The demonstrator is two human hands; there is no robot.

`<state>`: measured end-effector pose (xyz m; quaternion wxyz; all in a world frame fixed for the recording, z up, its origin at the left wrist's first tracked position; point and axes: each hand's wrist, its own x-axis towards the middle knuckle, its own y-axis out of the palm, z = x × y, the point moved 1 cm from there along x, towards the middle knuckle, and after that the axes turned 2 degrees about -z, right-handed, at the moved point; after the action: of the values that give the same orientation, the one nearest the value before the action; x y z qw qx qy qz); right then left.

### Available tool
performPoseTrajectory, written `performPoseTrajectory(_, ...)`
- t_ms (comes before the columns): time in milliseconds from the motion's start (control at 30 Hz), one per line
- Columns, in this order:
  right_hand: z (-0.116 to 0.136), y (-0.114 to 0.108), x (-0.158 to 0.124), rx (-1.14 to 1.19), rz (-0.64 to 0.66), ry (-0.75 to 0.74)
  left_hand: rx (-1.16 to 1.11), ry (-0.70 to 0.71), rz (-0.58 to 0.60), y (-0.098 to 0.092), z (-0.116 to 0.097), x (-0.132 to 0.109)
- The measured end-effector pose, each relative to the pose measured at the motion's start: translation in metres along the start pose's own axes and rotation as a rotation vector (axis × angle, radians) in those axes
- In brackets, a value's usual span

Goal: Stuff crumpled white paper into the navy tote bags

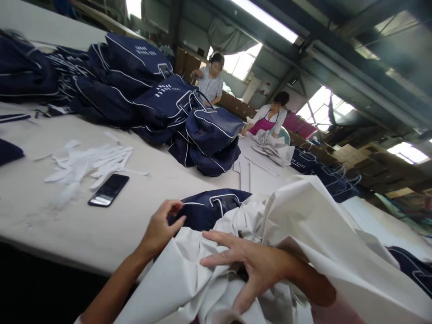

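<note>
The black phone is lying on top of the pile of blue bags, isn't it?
No, the head view shows the black phone lying on the white table, not on the pile of blue bags.

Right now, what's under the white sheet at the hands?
A navy bag with white piping shows past the white sheet beside the left hand; the rest beneath is covered.

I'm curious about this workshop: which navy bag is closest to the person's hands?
The navy bag touching the left hand, partly under white cloth; the other bags lie heaped further up the table.
</note>
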<state>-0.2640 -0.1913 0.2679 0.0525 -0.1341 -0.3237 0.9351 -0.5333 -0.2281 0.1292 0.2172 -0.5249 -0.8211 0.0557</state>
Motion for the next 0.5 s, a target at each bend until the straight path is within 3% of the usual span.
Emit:
performPoseTrajectory(100, -0.002, 0.001, -0.001, -0.043, -0.032, -0.004, 0.433, 0.306, 0.29, 0.028, -0.01, 0.021)
performPoseTrajectory(167, -0.003, 0.003, -0.001, -0.081, -0.078, 0.028, 0.744, 0.429, 0.311, 0.035, -0.012, 0.024)
performPoseTrajectory(233, -0.004, 0.009, 0.002, -0.128, -0.172, 0.063, 0.927, 0.519, 0.213, 0.037, -0.01, 0.019)
performPoseTrajectory(367, -0.013, 0.034, 0.011, -0.286, -0.488, 0.005, 0.85, 0.721, -0.048, 0.037, -0.005, 0.007)
performPoseTrajectory(433, -0.023, 0.044, 0.014, -0.363, -0.629, -0.033, 0.684, 0.782, -0.083, 0.038, -0.004, 0.009)
performPoseTrajectory(500, -0.036, 0.045, 0.014, -0.383, -0.73, -0.02, 0.47, 0.728, -0.072, 0.04, -0.007, 0.018)
